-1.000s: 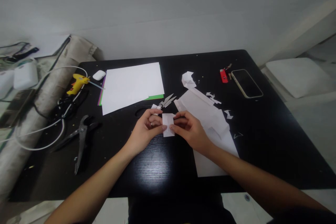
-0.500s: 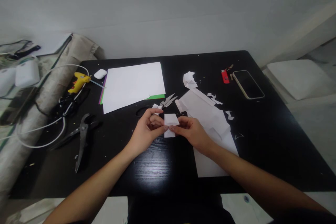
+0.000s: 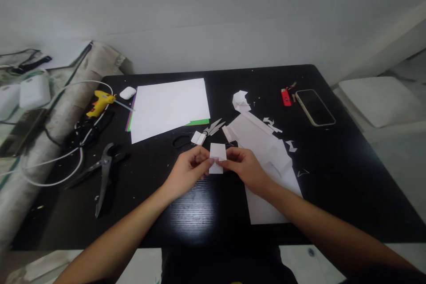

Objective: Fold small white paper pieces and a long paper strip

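Observation:
Between my hands is a small folded piece of white paper, held above the black table. My left hand pinches its left edge, thumb in front. My right hand grips the right side, its thumb pressed on the paper's middle; the fingers behind are partly hidden. Just beyond my left hand lies another small folded white paper, beside scissors with dark handles. White paper sheets and offcuts lie beneath and beyond my right hand.
A stack of white and coloured paper lies at the back left. Further left are a yellow glue gun, a white earbud case and large dark shears. A red lighter and a phone lie at right.
The upper flap of the held paper, slanted before, now stands straighter. My left fingers have drawn back slightly, uncovering more of the small folded paper by the scissors.

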Tool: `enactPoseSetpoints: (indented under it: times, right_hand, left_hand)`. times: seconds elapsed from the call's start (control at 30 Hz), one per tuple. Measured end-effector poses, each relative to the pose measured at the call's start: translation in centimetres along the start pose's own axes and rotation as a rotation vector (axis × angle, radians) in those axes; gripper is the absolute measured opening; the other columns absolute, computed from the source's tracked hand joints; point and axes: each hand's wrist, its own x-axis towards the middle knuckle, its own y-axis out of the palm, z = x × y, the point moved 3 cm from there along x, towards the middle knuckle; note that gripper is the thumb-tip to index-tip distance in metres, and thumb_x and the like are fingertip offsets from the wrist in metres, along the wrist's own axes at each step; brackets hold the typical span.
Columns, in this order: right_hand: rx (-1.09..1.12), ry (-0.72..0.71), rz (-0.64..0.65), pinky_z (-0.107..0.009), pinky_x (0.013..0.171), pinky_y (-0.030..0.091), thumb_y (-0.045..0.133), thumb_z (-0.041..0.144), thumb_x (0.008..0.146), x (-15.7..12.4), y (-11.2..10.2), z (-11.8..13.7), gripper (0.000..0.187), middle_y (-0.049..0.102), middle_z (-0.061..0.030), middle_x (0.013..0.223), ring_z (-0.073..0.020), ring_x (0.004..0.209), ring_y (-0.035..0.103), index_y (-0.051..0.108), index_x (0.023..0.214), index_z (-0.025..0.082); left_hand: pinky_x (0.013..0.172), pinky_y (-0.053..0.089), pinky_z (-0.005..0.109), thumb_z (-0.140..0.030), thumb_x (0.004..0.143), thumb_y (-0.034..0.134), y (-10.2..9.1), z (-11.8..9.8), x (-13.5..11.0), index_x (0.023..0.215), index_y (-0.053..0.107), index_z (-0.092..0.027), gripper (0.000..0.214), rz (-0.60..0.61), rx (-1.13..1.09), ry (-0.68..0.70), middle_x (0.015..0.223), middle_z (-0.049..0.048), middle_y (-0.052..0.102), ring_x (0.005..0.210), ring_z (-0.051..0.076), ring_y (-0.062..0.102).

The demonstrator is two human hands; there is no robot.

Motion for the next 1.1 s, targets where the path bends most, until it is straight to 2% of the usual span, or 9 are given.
enactPoseSetpoints:
  times: [0.27, 0.47, 0.77, 0.93, 1.1]
  right_hand:
    - [0.121, 0.003, 0.025, -0.032, 0.066, 0.066, 0.096, 0.039, 0.065, 0.17, 0.32, 0.07, 0.033, 0.069, 0.0013, 0.074, -0.0150, 0.070, 0.066, 0.077, 0.081, 0.017]
    - [0.118, -0.018, 0.016, -0.029, 0.062, 0.067, 0.097, 0.033, 0.063, 0.13, 0.41, -0.11, 0.031, 0.071, 0.0006, 0.075, -0.0153, 0.071, 0.069, 0.077, 0.080, 0.017]
    - [0.084, -0.012, 0.029, -0.032, 0.064, 0.067, 0.095, 0.040, 0.068, 0.16, 0.37, -0.30, 0.034, 0.073, -0.0010, 0.079, -0.0174, 0.075, 0.070, 0.076, 0.082, 0.017]
    - [0.036, -0.058, 0.046, -0.030, 0.059, 0.063, 0.092, 0.043, 0.071, 0.14, 0.35, -0.14, 0.032, 0.074, -0.0022, 0.079, -0.0174, 0.071, 0.069, 0.076, 0.083, 0.018]
    - [-0.078, -0.101, 0.010, -0.024, 0.048, 0.046, 0.091, 0.042, 0.074, 0.12, 0.16, 0.31, 0.030, 0.064, 0.0025, 0.066, -0.0102, 0.052, 0.056, 0.075, 0.080, 0.018]
  left_hand:
    - [0.049, 0.045, 0.021, -0.041, 0.085, 0.079, -0.57, 0.17, 0.34, 0.082, 0.064, -0.016, 0.029, -0.059, -0.019, -0.009, 0.059, -0.0025, 0.064, 0.046, 0.010, 0.056]
    - [0.052, 0.048, 0.022, -0.042, 0.085, 0.079, -0.57, -0.12, 0.34, 0.083, 0.064, -0.016, 0.031, -0.059, -0.024, 0.013, 0.061, -0.0025, 0.064, 0.050, 0.010, 0.058]
    - [0.052, 0.046, 0.022, -0.042, 0.087, 0.077, -0.47, -0.05, 0.30, 0.081, 0.063, -0.017, 0.029, -0.049, -0.008, 0.019, 0.060, -0.0035, 0.062, 0.050, 0.010, 0.058]
    - [0.051, 0.045, 0.022, -0.041, 0.087, 0.077, -0.46, -0.18, 0.28, 0.079, 0.062, -0.018, 0.029, -0.036, -0.014, 0.045, 0.059, -0.0036, 0.061, 0.049, 0.010, 0.056]
    - [0.051, 0.039, 0.021, -0.040, 0.087, 0.077, -0.58, -0.24, 0.21, 0.078, 0.063, -0.017, 0.028, -0.059, 0.014, 0.048, 0.058, -0.0043, 0.058, 0.050, 0.009, 0.051]
